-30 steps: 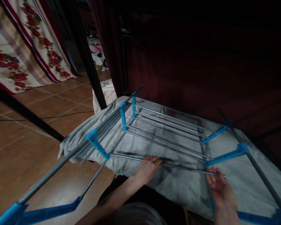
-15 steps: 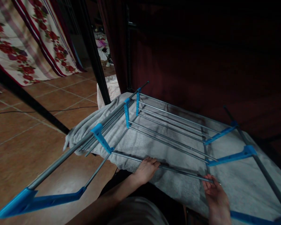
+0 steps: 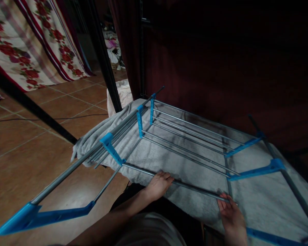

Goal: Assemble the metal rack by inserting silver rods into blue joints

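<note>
A drying rack with grey metal tubes and blue plastic brackets (image 3: 111,148) lies over a bed with a grey blanket. My left hand (image 3: 159,184) is wrapped over a metal rod (image 3: 195,187) at the near side. The rod's left end meets a blue bracket. Close to its right end, which looks unattached, my right hand (image 3: 231,212) grips the rod with palm turned up. Beyond it, several thinner crossbars (image 3: 184,147) run between the left brackets and the blue arms (image 3: 256,171) on the right.
The grey blanket (image 3: 195,208) covers the bed under the rack. Black posts (image 3: 105,61) of a frame rise at the left. Dark red curtains (image 3: 195,75) hang behind. A floral curtain (image 3: 36,41) and tiled floor (image 3: 53,136) with a cable (image 3: 53,119) are on the left.
My right hand has shifted slightly left with the rod's right end. My left hand stays in nearly the same place on the rod. The view has tilted a little.
</note>
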Tool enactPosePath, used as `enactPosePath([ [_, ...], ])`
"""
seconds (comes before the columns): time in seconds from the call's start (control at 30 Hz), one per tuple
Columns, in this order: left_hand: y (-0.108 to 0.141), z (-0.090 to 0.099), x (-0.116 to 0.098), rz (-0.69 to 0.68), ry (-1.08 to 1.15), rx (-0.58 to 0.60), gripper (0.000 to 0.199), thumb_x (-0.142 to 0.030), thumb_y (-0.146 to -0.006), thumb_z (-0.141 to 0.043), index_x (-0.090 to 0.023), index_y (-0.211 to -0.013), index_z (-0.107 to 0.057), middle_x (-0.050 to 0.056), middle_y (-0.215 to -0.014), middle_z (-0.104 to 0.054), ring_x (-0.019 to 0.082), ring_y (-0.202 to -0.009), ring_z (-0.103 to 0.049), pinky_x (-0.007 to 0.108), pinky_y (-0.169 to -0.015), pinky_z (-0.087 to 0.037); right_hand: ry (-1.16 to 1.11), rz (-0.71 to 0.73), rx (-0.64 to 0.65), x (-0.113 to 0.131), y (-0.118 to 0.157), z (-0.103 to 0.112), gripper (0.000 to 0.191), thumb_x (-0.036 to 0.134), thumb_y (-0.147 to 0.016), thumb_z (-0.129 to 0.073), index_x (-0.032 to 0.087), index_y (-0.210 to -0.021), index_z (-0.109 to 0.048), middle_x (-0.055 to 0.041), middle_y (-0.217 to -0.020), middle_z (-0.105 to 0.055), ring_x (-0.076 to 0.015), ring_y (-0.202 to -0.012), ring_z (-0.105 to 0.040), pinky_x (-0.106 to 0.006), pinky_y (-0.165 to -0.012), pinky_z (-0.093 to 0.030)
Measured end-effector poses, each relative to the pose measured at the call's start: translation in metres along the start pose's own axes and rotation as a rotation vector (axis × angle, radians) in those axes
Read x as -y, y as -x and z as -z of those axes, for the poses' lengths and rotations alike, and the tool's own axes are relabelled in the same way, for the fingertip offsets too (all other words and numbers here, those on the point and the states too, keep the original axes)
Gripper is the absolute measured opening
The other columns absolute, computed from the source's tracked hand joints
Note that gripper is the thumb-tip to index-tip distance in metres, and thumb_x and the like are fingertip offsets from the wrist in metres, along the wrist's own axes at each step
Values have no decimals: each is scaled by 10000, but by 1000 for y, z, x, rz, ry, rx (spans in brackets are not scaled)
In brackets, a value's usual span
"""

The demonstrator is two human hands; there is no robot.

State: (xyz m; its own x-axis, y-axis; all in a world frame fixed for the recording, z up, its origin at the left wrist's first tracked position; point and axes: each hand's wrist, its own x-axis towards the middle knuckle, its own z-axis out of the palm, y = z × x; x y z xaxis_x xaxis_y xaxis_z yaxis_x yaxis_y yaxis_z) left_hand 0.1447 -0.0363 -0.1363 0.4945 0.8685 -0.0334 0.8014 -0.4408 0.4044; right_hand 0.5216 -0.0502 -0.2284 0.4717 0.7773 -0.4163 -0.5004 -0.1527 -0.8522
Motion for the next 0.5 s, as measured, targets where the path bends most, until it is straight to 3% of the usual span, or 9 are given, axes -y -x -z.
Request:
enactPosePath([
  [0.2, 2, -2, 0, -12, 7, -4, 266, -252, -988, -414, -222, -1134, -634, 57, -1075, -685, 189, -981, -625, 322, -925, -430, -32, -61, -92, 7, 10, -12, 60, 259, -704, -663, 242, -751, -696, -19, -850, -724, -165, -789, -701, -292, -695, -595],
  [0.5, 5, -2, 1, -52, -40, -4, 250, -206, -978, -417, -212, -1115, -626, 65, -1064, -681, 185, -966, -624, 317, -922, -422, 67, 19, -38, 10, 30, -22, 66, 299, -732, -625, 257, -757, -669, -50, -994, -733, -209, -900, -718, -384, -774, -622],
])
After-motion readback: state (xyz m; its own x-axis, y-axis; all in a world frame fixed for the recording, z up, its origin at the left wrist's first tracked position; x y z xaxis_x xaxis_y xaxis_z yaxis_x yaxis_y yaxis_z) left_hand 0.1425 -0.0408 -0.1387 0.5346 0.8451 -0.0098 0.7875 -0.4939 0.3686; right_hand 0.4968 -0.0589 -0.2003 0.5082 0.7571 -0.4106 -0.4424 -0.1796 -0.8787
